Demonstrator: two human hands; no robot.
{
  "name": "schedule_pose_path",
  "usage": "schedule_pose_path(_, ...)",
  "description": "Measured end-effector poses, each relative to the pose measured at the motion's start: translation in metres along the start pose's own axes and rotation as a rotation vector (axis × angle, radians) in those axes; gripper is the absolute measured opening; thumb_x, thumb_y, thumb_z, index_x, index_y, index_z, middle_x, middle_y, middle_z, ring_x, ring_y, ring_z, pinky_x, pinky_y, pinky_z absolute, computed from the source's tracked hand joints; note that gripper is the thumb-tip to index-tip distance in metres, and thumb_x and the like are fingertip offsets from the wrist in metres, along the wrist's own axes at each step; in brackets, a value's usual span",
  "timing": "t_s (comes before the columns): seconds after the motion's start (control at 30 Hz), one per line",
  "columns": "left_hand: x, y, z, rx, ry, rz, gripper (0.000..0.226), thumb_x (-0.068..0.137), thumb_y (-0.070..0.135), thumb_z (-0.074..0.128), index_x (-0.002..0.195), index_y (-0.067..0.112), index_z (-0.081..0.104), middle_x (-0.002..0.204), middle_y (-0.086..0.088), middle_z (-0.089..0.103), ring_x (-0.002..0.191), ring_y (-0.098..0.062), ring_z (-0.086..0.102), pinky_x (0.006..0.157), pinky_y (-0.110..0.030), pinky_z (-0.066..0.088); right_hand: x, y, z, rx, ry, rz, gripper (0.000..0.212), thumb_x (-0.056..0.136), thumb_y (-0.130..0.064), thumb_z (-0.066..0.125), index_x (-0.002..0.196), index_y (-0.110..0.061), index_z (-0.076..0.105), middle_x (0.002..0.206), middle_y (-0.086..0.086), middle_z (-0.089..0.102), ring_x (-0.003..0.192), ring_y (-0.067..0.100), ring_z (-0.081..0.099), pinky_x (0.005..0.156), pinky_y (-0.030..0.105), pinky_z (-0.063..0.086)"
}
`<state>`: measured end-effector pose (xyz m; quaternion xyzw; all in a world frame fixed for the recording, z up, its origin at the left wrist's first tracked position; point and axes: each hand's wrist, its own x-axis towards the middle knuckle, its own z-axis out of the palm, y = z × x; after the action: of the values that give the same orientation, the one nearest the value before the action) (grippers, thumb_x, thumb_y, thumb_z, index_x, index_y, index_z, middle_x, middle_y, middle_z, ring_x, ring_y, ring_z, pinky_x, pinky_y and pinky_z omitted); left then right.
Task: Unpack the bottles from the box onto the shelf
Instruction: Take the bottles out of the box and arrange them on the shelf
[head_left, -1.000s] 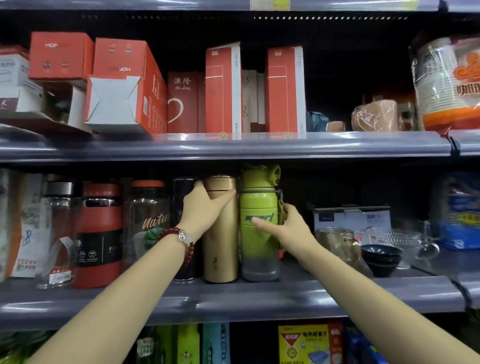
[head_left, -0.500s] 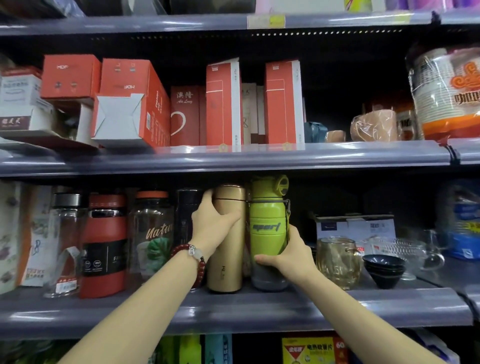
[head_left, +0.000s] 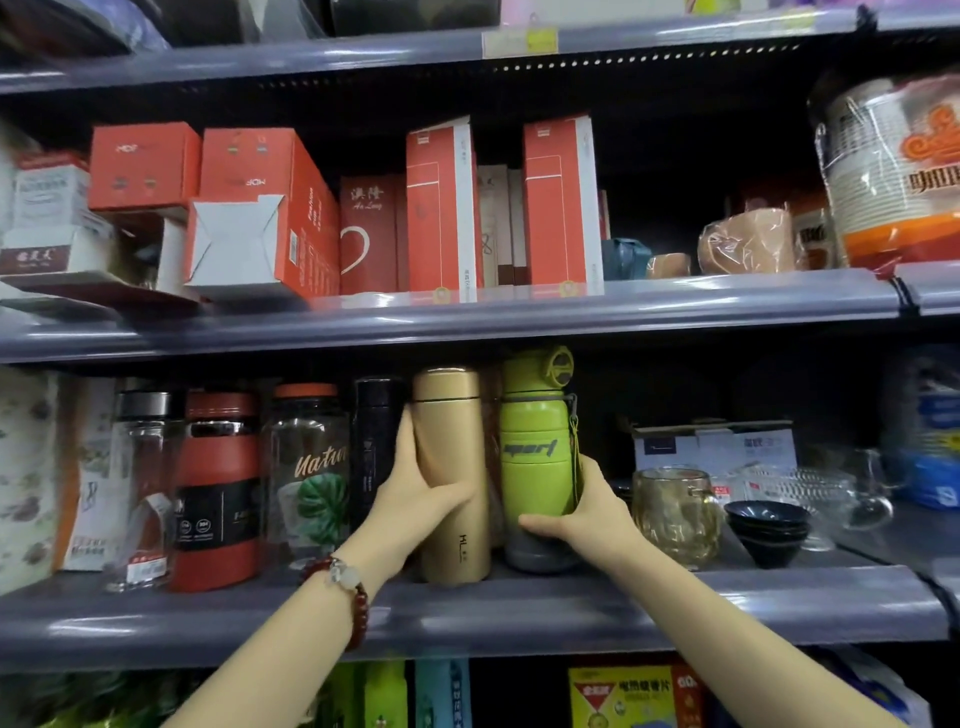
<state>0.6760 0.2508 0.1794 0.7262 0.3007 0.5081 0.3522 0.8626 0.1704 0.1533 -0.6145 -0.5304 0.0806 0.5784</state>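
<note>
left grip: left hand (head_left: 415, 493) wrapped round gold bottle (head_left: 453, 473)
right grip: right hand (head_left: 582, 512) clasping green bottle (head_left: 537, 457)
placement: both upright on shelf (head_left: 519, 613), side by side
done: bottles shelved
left: box unseen, remainder unknown

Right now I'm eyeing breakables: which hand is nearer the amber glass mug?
Right. The right hand holds the green bottle beside the amber glass mug; the left hand grips the gold flask farther away.
</note>
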Motion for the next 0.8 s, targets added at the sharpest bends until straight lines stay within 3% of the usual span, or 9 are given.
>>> schedule_pose_path(0.17,0.002,0.002,0.011,0.135,0.165,-0.064,0.094,0.062,0.034,0.083,0.143,0.022,0.036,0.134,-0.002,0.056,0.122,-0.023,0.051,0.098,-0.029,0.042,0.005,0.000,0.001,0.063,-0.019,0.003,0.092,0.054,-0.021,0.090,0.132,-0.031,0.042,0.114,-0.009,0.063,0.105,0.013,0.060,0.094,0.034,0.051)
schedule_pose_path(0.33,0.008,-0.006,0.020,0.103,0.125,-0.078,0.094,0.066,0.039,0.081,0.145,0.022,0.032,0.138,-0.003,0.051,0.126,-0.022,0.049,0.102,-0.030,0.040,0.014,0.006,-0.005,0.173,-0.132,0.036,0.078,0.054,-0.014,0.088,0.122,-0.029,0.051,0.109,-0.004,0.069,0.102,0.017,0.066,0.094,0.043,0.054)
schedule_pose_path(0.5,0.013,-0.022,0.009,-0.031,-0.029,-0.092,0.085,0.070,0.032,0.080,0.142,0.017,0.036,0.136,-0.001,0.053,0.113,-0.013,0.053,0.099,-0.029,0.042,0.012,0.006,-0.011,0.248,-0.238,0.023,0.065,0.071,0.007,0.076,0.115,-0.032,0.047,0.104,-0.005,0.068,0.093,0.008,0.068,0.075,0.022,0.056)
schedule_pose_path(0.6,0.013,-0.030,0.010,-0.007,-0.134,-0.091,0.103,0.062,0.031,0.085,0.146,0.021,0.026,0.136,0.003,0.053,0.117,-0.013,0.054,0.104,-0.029,0.041,0.013,0.006,-0.006,0.255,-0.225,0.032,0.068,0.067,-0.004,0.083,0.120,-0.028,0.047,0.107,-0.004,0.069,0.091,0.005,0.069,0.073,0.020,0.057)
schedule_pose_path(0.7,0.015,-0.035,0.017,0.020,-0.112,-0.074,0.127,0.039,0.047,0.088,0.146,0.028,0.022,0.136,0.007,0.053,0.121,-0.014,0.053,0.108,-0.038,0.041,0.016,0.007,0.001,0.200,-0.124,0.007,0.095,0.039,-0.038,0.094,0.122,-0.027,0.051,0.115,-0.003,0.068,0.103,0.014,0.066,0.091,0.038,0.055)
schedule_pose_path(0.73,0.016,-0.037,0.018,0.011,-0.098,-0.071,0.129,0.035,0.048,0.088,0.145,0.028,0.023,0.135,0.007,0.054,0.121,-0.014,0.053,0.108,-0.038,0.041,0.018,0.008,0.002,0.186,-0.107,-0.003,0.097,0.037,-0.038,0.094,0.123,-0.027,0.051,0.114,-0.004,0.068,0.104,0.015,0.066,0.092,0.039,0.054)
schedule_pose_path(0.8,0.018,-0.037,0.020,-0.029,-0.110,-0.084,0.127,0.037,0.042,0.089,0.145,0.028,0.023,0.133,0.007,0.055,0.120,-0.014,0.054,0.108,-0.039,0.041,0.020,0.006,0.000,0.199,-0.119,0.002,0.085,0.050,-0.020,0.092,0.125,-0.020,0.051,0.109,-0.004,0.069,0.099,0.013,0.067,0.085,0.030,0.057)
